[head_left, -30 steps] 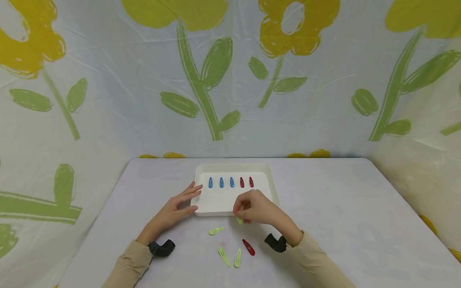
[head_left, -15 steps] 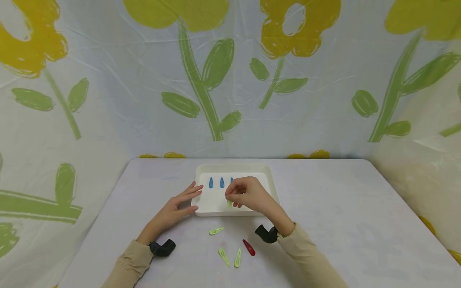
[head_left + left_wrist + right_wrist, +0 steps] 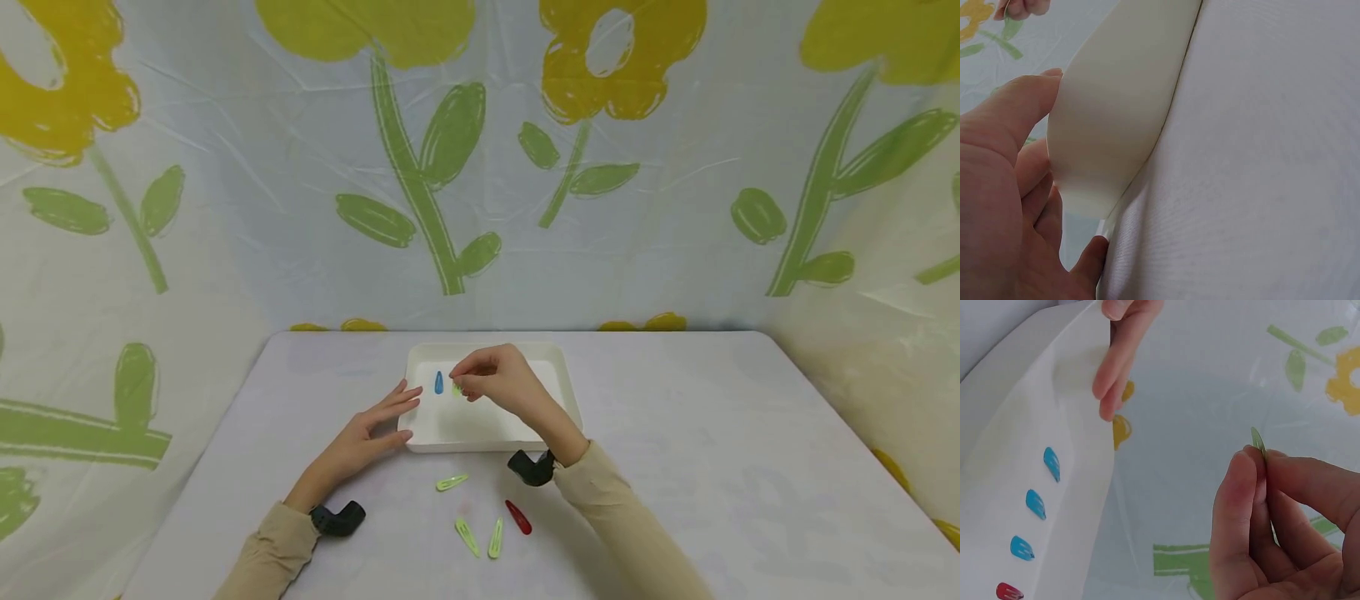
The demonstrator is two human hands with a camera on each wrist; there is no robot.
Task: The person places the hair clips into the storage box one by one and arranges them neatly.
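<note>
Above the white tray (image 3: pixel 487 429): right hand (image 3: pixel 498 379), now farther in and left, pinches one green hair clip (image 3: pixel 1257 440), unplaced; left hand (image 3: pixel 375 425), fingers extended, touches the tray.

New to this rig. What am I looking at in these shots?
No robot here: one person's bare hands. The wide picture comes from a head-worn camera; the two close ones from wrist cameras, one per arm. The left hand touches the edge of a white tray. The right hand pinches a green hair clip above it. The right wrist view shows three blue clips and a red one in the tray. On the table lie three more green clips and another red clip.
</note>
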